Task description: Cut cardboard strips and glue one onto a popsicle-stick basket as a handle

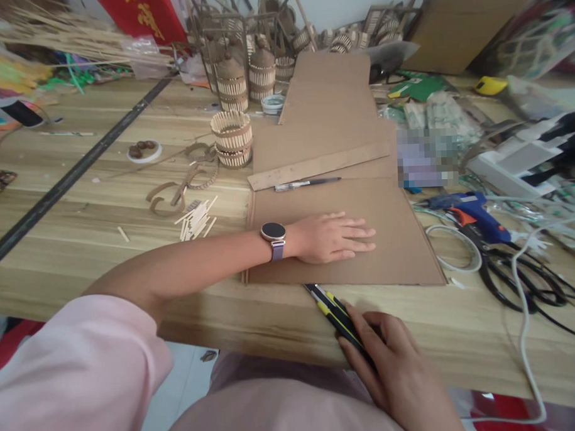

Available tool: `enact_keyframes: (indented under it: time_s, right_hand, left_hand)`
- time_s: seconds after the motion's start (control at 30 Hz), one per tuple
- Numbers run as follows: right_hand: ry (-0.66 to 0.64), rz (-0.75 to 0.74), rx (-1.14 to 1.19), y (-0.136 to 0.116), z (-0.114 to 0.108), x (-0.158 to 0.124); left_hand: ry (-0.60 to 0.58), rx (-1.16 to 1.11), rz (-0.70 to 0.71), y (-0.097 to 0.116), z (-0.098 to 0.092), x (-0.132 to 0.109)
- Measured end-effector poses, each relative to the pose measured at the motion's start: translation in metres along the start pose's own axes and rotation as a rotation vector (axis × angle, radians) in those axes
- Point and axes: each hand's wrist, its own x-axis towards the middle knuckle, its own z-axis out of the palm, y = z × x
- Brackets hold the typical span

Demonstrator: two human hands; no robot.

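Note:
My left hand (333, 238) lies flat with fingers spread on a sheet of brown cardboard (381, 206), a watch on its wrist. My right hand (391, 356) is wrapped round a black and yellow utility knife (335, 314). The knife's tip points at the cardboard's near edge; I cannot tell whether it touches. Beyond my left hand, a pen (308, 184) and a long cardboard strip (318, 166) rest on the cardboard. Left of the sheet stands a small round basket of light sticks and brown bands (232, 139).
Loose short sticks (196, 220) and curled brown strips (167, 199) lie to the left. On the right are a blue glue gun (471, 212), a tape roll (453, 248), black scissors (520, 283) and a white cable (522, 333). Several finished lantern-like baskets (232, 85) stand behind.

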Motion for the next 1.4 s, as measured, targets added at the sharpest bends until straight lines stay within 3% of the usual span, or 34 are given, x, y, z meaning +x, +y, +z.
enact_keyframes:
  time_s: [0.4, 0.6, 0.9, 1.07, 1.17, 1.4]
  right_hand:
    - [0.027, -0.005, 0.073, 0.005, -0.006, 0.014]
    - [-0.037, -0.141, 0.122, 0.020, -0.017, 0.031]
    - [-0.020, -0.181, 0.135, 0.037, -0.014, 0.034]
    - [-0.036, -0.095, 0.068, 0.021, -0.004, 0.018]
    - [0.035, -0.062, 0.008, 0.005, -0.001, 0.016]
    - [0.096, -0.108, -0.087, -0.007, 0.001, 0.017]
  left_hand:
    - [0.003, 0.000, -0.004, 0.001, 0.000, 0.000]
    - [-0.064, 0.056, -0.020, 0.002, -0.004, 0.001]
    - [-0.076, 0.084, -0.014, 0.004, -0.007, 0.001]
    - [-0.037, 0.077, -0.008, 0.004, -0.005, 0.001]
    - [-0.043, 0.086, -0.009, 0.004, -0.004, 0.001]
    - [-0.052, 0.106, -0.012, 0.003, -0.006, 0.003]
